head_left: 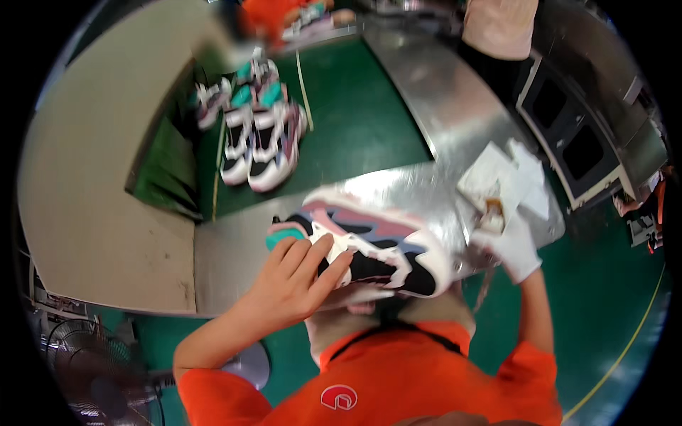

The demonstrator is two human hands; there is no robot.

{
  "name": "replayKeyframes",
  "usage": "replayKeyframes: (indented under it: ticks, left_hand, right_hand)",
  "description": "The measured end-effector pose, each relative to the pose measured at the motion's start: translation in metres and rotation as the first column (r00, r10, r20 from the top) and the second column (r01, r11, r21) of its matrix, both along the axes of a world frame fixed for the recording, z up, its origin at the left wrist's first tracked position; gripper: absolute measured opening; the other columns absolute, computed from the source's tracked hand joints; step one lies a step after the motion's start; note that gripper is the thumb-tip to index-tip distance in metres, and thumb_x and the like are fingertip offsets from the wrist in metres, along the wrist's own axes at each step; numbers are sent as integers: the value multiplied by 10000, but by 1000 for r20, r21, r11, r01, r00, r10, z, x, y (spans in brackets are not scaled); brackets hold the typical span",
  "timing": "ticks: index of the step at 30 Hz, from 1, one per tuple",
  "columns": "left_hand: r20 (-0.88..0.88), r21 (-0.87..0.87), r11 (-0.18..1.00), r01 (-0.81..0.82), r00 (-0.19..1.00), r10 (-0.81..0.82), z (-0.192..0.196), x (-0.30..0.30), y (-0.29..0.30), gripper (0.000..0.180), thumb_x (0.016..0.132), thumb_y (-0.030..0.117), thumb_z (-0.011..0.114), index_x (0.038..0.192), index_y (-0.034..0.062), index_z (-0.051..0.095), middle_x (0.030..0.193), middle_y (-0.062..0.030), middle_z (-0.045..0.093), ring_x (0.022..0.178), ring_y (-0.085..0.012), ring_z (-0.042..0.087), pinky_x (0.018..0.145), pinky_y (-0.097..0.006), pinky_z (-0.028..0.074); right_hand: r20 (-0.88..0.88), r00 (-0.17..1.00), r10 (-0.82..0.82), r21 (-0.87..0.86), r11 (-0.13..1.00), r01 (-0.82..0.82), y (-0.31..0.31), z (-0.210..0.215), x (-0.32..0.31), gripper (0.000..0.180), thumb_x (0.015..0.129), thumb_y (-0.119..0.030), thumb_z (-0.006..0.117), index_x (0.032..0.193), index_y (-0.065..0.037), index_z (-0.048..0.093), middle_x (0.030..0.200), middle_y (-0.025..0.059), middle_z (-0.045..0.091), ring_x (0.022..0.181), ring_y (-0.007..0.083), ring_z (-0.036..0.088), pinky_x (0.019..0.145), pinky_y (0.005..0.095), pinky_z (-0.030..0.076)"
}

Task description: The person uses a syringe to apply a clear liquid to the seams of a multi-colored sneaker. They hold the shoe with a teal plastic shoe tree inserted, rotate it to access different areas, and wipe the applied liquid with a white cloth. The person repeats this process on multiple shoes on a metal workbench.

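Shoe (387,231) pt. hid. by L grip (293,280), R grip (513,248) blurry, co-worker (501,28) cut @ top, fan (96,373) cut @ rim

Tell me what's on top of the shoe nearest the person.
The left hand has its fingers over the heel half of the shoe; the toe end shows uncovered. Whatever lies directly beneath the fingers is hidden.

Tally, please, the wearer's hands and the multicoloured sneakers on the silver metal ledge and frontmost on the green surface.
Bare left hand: 1
White-gloved right hand: 1
Sneaker on ledge: 1
Frontmost sneakers on green surface: 2
Total: 5
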State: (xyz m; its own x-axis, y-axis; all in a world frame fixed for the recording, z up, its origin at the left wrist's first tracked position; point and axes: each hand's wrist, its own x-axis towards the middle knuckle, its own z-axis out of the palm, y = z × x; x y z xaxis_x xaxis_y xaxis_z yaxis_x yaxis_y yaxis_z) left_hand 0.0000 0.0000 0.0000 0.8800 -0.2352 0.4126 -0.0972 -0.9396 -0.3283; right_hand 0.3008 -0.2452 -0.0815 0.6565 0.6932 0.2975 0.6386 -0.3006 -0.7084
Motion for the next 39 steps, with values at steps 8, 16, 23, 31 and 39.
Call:
replayKeyframes:
  ticks: [8,16,23,31,39]
  left_hand:
    - [160,-437,897,70,987,1,-60,-33,-66,342,804,134,636,1144,113,671,1156,-55,623,1066,-279,605,833,-381,514]
    - [195,-357,930,-85,967,164,-70,-22,-71,247,889,206,625,1133,203,663,1172,-3,675,1062,-182,636,834,-278,466]
    - [191,-359,929,-88,968,165,-73,-25,-80,221,939,228,570,1135,205,668,1198,-13,668,1103,-183,613,833,-283,464]
    - [177,-379,921,-89,970,167,-74,-26,-79,246,958,295,522,1129,203,674,1226,-19,652,1118,-194,604,834,-281,457]
    - [178,-369,926,-83,971,158,-76,-22,-79,208,932,260,560,1093,210,682,1217,-13,655,1110,-185,599,818,-272,459]
  right_hand:
    - [-644,765,23,-185,965,-185,-37,65,-50,583,730,-295,707,1157,71,554,775,142,633,587,201,632,539,294,514]
    - [-719,109,686,652,721,-233,33,54,-80,931,623,-557,748,1173,156,512,906,219,638,750,282,666,651,364,556]
    - [-815,16,579,539,770,-341,56,54,-80,1106,553,-725,752,1142,177,507,754,205,631,613,274,653,576,343,565]
    - [-843,17,538,489,780,-391,60,53,-74,1183,482,-771,766,1136,184,520,839,202,640,655,235,658,746,316,544]
    - [-890,136,436,338,829,-445,65,65,-70,1165,507,-708,792,1153,218,503,906,205,633,705,248,662,698,323,552]
